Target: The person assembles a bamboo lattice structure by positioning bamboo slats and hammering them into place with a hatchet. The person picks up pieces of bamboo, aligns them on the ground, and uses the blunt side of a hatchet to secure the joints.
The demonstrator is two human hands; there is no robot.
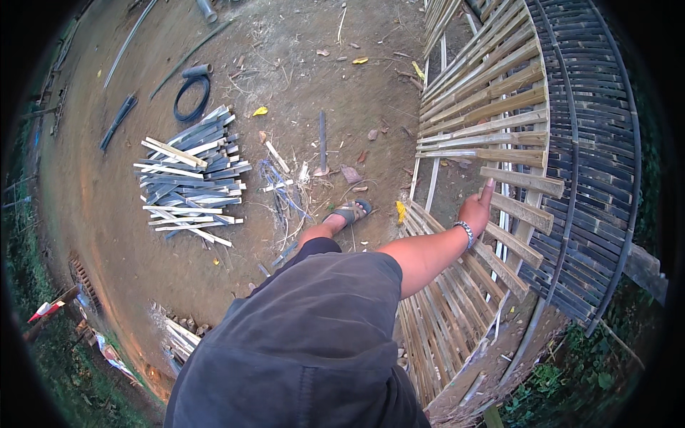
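My right arm reaches out to the right, a metal bracelet on its wrist. My right hand (472, 212) is at the inner ends of several pale bamboo slats (522, 212) on a slatted bamboo panel (492, 114). One digit points up along the slat ends. The other fingers look curled round a slat, though partly hidden. Below the hand, more slats (442, 314) fan down toward the lower edge. Beside the hand, a gap between slats shows bare soil. My left hand is out of view.
A heap of cut bamboo strips (193, 171) lies on the dirt at left, near a coil of black hose (191, 100). A dark slatted bamboo panel (596, 143) stands at far right. Blue string (275, 178) and scraps lie near a sandalled foot (349, 212).
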